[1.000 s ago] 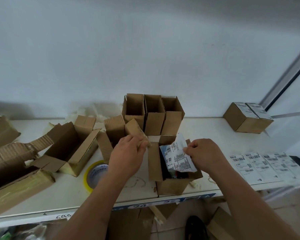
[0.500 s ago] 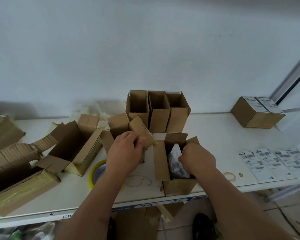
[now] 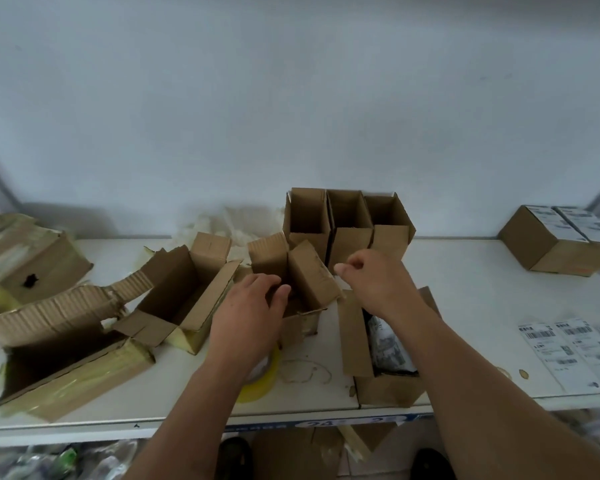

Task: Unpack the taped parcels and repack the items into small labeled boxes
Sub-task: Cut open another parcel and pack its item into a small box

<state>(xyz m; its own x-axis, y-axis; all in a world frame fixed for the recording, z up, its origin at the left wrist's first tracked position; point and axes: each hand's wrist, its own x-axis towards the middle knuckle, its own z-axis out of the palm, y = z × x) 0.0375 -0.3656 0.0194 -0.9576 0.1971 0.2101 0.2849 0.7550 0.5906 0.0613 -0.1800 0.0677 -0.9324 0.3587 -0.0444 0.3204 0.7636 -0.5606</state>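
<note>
Nearest, at the bench point(image 3: 84, 422) edge, a small open box point(image 3: 385, 386) holds a printed packet point(image 3: 388, 344) standing inside it. A yellow tape roll point(image 3: 262, 382) lies just left, partly under the left forearm. The left hand point(image 3: 248, 318) grips the flap of another small box point(image 3: 298, 285) — fingers curled over its edge. The right hand point(image 3: 378, 282) hovers above the packed box, fingers loosely curled, grasping nothing. Farther back stand three open boxes point(image 3: 347, 223) in a row against the wall.

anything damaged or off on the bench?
Yes. The big parcel at front left is ripped open, its corrugated flap torn ragged with yellow tape hanging. The parcel behind it has a dark hole punched in its side. Loose wrapping is heaped against the wall.
</note>
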